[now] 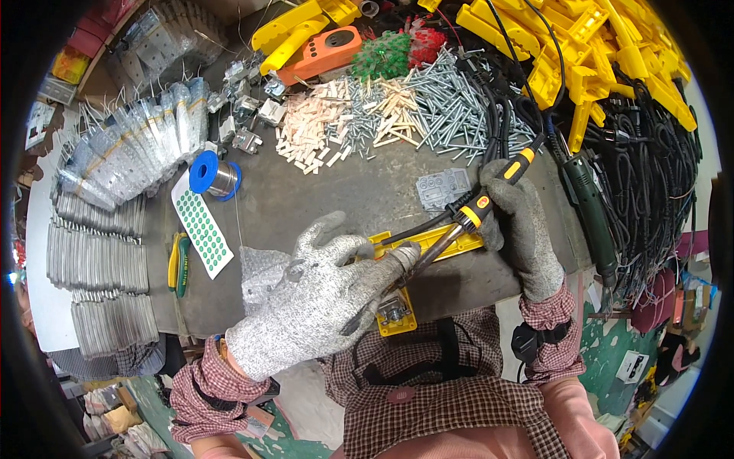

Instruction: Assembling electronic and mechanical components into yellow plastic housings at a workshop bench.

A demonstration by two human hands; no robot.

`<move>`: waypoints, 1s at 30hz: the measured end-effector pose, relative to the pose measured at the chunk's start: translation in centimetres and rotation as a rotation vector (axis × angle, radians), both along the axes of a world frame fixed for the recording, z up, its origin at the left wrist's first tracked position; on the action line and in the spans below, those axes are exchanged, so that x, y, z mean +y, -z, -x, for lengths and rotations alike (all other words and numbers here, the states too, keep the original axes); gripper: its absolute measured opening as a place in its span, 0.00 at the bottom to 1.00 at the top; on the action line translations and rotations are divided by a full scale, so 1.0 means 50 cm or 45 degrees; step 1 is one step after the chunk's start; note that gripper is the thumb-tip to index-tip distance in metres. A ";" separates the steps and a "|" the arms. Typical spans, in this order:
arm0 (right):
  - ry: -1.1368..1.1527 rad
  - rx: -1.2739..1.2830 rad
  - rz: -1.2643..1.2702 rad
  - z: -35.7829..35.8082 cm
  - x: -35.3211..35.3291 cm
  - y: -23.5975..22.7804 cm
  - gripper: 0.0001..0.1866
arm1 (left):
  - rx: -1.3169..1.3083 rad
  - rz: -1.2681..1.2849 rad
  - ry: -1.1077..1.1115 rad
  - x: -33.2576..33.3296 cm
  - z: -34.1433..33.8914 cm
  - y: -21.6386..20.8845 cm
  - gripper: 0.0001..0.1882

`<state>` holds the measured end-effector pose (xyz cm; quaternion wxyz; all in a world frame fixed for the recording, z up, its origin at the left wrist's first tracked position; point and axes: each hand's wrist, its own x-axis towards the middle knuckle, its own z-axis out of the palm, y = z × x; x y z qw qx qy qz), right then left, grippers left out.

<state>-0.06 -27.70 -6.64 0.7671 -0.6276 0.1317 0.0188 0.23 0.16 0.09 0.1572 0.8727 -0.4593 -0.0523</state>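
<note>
In my gloved right hand (527, 229) is a soldering iron (478, 210) with a yellow and black handle. Its metal barrel slants down to the left, and the tip end lies close to my left fingers, partly hidden. My gloved left hand (317, 291) closes over the middle of a yellow plastic housing (459, 243); its grip is partly covered by its own fingers. At the near end of the housing, a square yellow section (396, 317) holds small metal parts. A black cable (420, 228) runs along the housing toward my left fingers.
A blue solder spool (215, 176), a green sticker sheet (202, 222) and cutters (179, 264) lie left. Bagged metal parts (130, 153) and stacked plates (95, 252) line the left edge. Screws (459, 99), yellow housings (566, 46), cables (650, 153) and an electric screwdriver (589, 206) fill the back and right.
</note>
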 end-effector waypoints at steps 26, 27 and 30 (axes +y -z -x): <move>-0.042 0.035 0.024 0.001 -0.012 0.000 0.11 | 0.880 0.314 0.002 0.057 -0.055 -0.016 0.34; -0.044 0.032 0.019 0.001 -0.011 -0.001 0.11 | 0.877 0.310 -0.001 0.060 -0.057 -0.015 0.34; -0.077 0.055 -0.026 0.004 -0.009 -0.003 0.12 | 1.525 0.778 -0.305 0.071 -0.060 -0.010 0.40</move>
